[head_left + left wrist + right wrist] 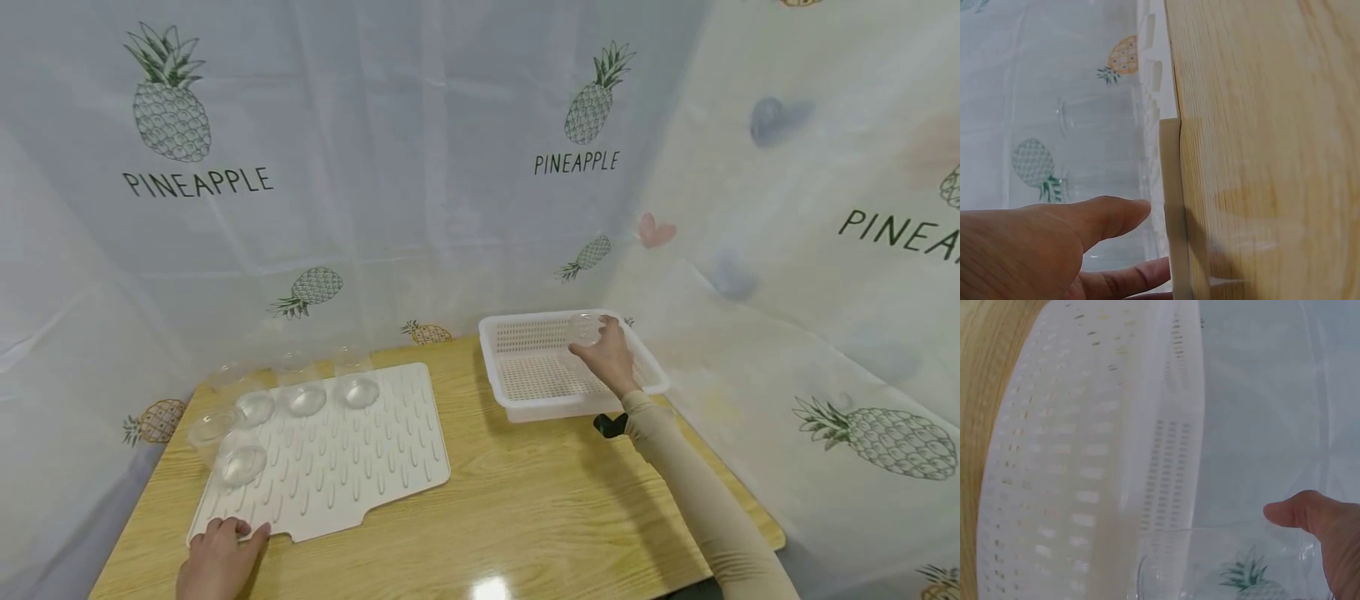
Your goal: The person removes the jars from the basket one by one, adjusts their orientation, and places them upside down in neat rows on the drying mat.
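My right hand [606, 354] grips a clear cup [587, 330] over the white plastic basket [577, 408]. The right wrist view shows the thumb [1310, 512] against the side of that clear cup [1229, 565], whose lower part is cut off by the frame. At the left, my left hand [219, 560] rests at the near corner of a white ridged draining board [352, 467]. Its thumb and a finger lie along the board's edge [1171, 187], without curling round it. Several clear cups [306, 398] stand along the board's back and left sides.
Both the board and the basket sit on a wood-grain table [510, 500]. Behind and beside it hang pale curtains [420, 208] printed with pineapples. A small dark object [611, 426] shows under the right wrist. The basket has slotted walls [1079, 456].
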Tool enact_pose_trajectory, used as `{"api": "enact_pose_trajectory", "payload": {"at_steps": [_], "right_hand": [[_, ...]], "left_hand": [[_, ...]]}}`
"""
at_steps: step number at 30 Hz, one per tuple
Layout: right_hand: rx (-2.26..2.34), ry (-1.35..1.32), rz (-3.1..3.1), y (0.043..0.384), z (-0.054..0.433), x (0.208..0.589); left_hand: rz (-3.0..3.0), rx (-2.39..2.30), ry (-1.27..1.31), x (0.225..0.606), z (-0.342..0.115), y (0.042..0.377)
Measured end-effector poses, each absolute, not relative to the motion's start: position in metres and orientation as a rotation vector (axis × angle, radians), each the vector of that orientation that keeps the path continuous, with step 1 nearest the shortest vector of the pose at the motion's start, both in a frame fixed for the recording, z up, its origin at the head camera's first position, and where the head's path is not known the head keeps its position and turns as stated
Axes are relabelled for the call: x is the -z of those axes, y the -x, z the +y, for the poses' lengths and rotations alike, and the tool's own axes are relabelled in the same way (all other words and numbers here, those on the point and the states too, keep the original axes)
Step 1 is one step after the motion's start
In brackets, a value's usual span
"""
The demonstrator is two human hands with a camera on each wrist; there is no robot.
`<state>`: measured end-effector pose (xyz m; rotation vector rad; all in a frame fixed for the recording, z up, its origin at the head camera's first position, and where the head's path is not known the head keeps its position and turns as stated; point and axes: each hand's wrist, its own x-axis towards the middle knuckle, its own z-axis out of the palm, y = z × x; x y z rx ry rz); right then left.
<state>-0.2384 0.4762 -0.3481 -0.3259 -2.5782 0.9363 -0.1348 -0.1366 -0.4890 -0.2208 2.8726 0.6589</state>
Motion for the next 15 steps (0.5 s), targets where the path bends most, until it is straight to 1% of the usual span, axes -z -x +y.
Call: {"api": "enact_pose_trajectory", "payload": {"at_steps": [15], "right_hand": [[-0.557, -0.15, -2.508, 0.234, 0.421, 0.315]], "left_hand": [[2.945, -0.675, 0.146, 0.487, -0.138, 0.129]]}}
